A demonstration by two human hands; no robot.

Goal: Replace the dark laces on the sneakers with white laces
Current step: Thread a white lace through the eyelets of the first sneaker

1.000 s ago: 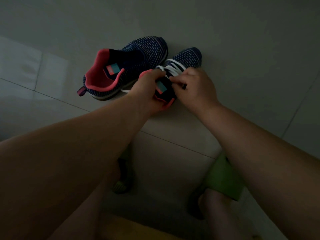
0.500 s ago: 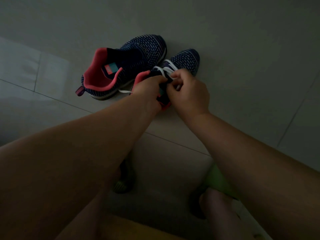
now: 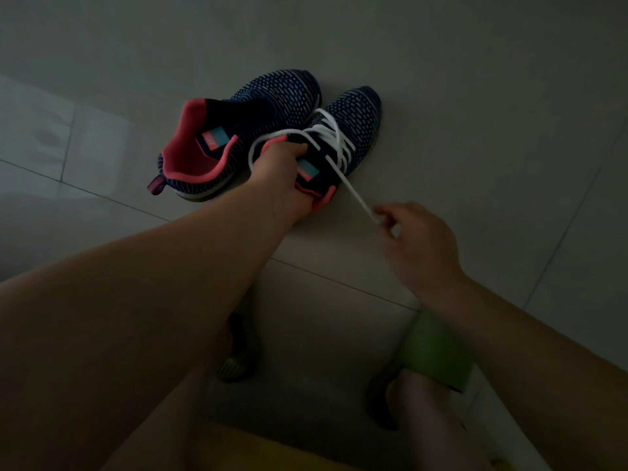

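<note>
Open tiled floor (image 3: 475, 96) lies beyond and to the right of both sneakers. The unlaced sneaker (image 3: 238, 137) sits tight against the laced sneaker (image 3: 343, 137), leaving no gap between. A taut white lace (image 3: 353, 192) crosses the right side; green slippers (image 3: 435, 351) crowd the near floor.

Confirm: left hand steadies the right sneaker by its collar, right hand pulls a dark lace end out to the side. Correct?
Not quite. The lace is white, not dark; the head view shows it plainly. The rest stands: the left hand grips the right sneaker at its collar, and the right hand pinches the lace end, pulled out to the side.
</note>
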